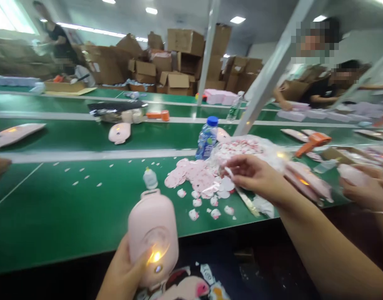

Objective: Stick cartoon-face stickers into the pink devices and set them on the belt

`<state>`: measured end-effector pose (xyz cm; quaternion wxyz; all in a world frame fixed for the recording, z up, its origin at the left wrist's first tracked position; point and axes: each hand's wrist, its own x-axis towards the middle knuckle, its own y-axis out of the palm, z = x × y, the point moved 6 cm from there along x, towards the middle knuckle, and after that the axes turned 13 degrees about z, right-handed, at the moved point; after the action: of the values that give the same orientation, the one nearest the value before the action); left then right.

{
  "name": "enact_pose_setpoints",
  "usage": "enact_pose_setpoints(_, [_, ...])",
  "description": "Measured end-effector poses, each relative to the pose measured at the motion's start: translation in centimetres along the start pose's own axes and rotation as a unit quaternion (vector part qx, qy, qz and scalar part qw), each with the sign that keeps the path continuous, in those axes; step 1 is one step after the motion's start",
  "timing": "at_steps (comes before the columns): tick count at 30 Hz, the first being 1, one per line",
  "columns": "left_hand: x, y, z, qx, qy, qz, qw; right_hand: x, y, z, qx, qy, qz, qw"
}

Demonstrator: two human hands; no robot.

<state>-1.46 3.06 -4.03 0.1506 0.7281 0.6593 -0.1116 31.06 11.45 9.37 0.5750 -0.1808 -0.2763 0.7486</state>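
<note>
My left hand is wrapped round a pale pink rounded device with a glowing yellow light near its lower end, held upright at the table's front edge. My right hand is raised over the right side of a pile of pink round pieces, its thumb and fingers pinching a small white piece. Below that hand a thin pale strip lies on the table. Several small white cat-face pieces lie in front of the pile. A small dropper bottle stands just beyond the device.
A blue-capped bottle stands behind the pile, beside a plastic bag of small pieces. More pink devices lie at right, near another person's hands. An orange tool lies behind them. A metal post slants upward.
</note>
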Motion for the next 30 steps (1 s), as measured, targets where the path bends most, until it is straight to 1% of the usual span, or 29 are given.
enact_pose_setpoints(1, [0.1,0.3,-0.5,-0.004,0.026,0.007,1.0,-0.8,2.6,1.8,0.009,-0.044,0.038,0.998])
enact_pose_setpoints(3, [0.5,1.2,-1.0,-0.029,0.052,0.058,0.997,-2.4,7.4,5.2,-0.031,-0.154,0.078,0.984])
enact_pose_setpoints(5, [0.6,2.0,-0.9,-0.067,0.057,0.107,0.99,-3.6,11.4,7.2,-0.053,-0.232,0.104,0.966])
enact_pose_setpoints(7, [0.3,2.5,-0.8,-0.091,0.057,0.135,0.985,-4.1,14.3,7.9,-0.063,-0.27,0.113,0.954])
enact_pose_setpoints(9, [-0.1,2.7,-0.7,-0.096,0.066,0.153,0.981,-4.1,15.9,7.9,-0.092,-0.28,0.101,0.95])
enact_pose_setpoints(11, [-0.7,2.7,-0.8,-0.099,0.079,0.165,0.978,-4.0,16.5,7.8,-0.132,-0.276,0.086,0.948])
enact_pose_setpoints(14, [-1.2,2.3,-0.7,-0.113,0.083,0.162,0.977,-4.2,16.5,7.9,-0.168,-0.27,0.084,0.945])
enact_pose_setpoints(19, [-1.5,1.9,-0.4,-0.13,0.1,0.169,0.972,-4.7,16.4,8.5,-0.185,-0.279,0.07,0.94])
enact_pose_setpoints(22, [-1.4,2.0,-0.2,-0.149,0.11,0.178,0.966,-4.9,16.7,8.4,-0.195,-0.271,0.058,0.941])
enact_pose_setpoints(27, [-1.2,1.9,0.1,-0.152,0.104,0.175,0.967,-5.4,16.8,8.3,-0.229,-0.262,0.029,0.937])
enact_pose_setpoints(29, [-1.2,2.0,0.1,-0.153,0.108,0.182,0.965,-5.5,16.8,8.2,-0.229,-0.266,0.03,0.936])
enact_pose_setpoints(30, [-1.2,2.0,0.1,-0.158,0.111,0.184,0.964,-5.5,16.8,8.1,-0.218,-0.262,0.026,0.94])
